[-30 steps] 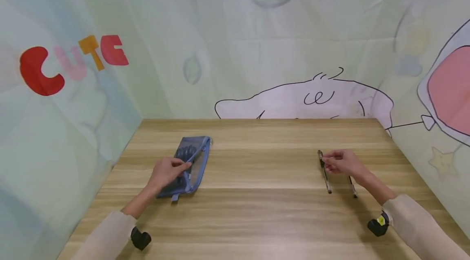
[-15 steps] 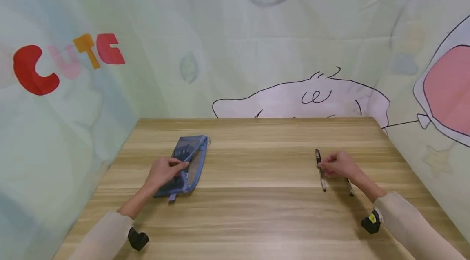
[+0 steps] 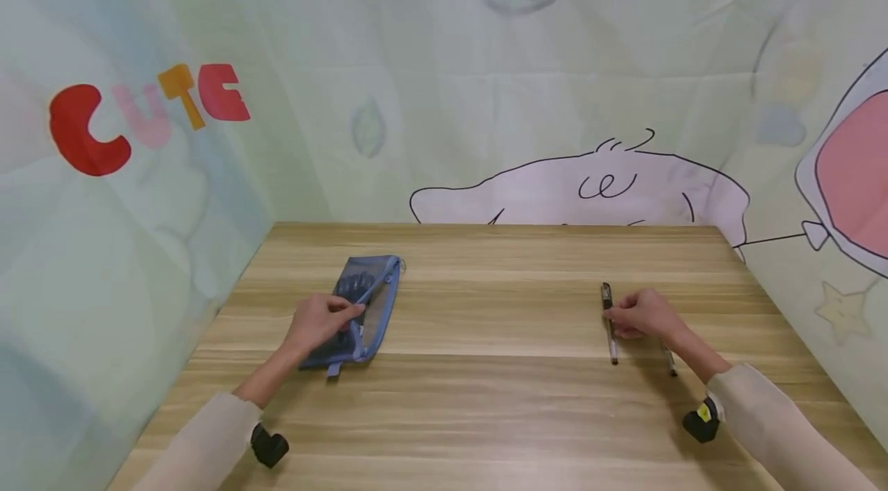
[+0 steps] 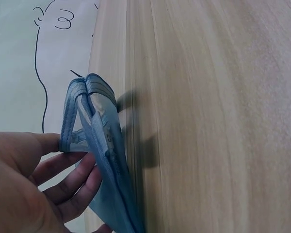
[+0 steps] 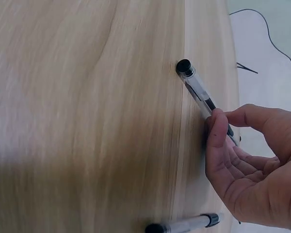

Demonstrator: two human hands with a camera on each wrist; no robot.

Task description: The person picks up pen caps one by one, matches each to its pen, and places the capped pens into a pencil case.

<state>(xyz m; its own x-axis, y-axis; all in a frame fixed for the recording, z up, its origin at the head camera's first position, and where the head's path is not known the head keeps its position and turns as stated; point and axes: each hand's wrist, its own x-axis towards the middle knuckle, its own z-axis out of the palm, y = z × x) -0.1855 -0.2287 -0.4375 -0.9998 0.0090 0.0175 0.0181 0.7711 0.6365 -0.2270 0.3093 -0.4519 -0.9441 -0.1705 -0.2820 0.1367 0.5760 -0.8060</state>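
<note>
On the left of the table lies a blue zip pouch [image 3: 388, 314] with see-through mesh and dark contents, its zipped side gaping. My left hand [image 3: 317, 324] pinches the edge of that opening; the left wrist view shows thumb and fingers on the rim of the pouch [image 4: 109, 141]. Over at the right, my right hand [image 3: 645, 314] pinches a clear pen with a black cap [image 3: 612, 344] between thumb and forefinger. In the right wrist view the held pen [image 5: 198, 90] slants, its black end away from the fingers. Whether it touches the table is hard to tell.
A second clear pen [image 3: 670, 362] lies on the table under the right wrist, partly hidden by it. The wooden table [image 3: 486, 414] meets a printed cloth backdrop [image 3: 444, 90] along its far and side edges.
My right fingers have moved from touching the pen near its upper part to pinching it, and the pen has turned slightly. The left hand stays on the pouch's edge.
</note>
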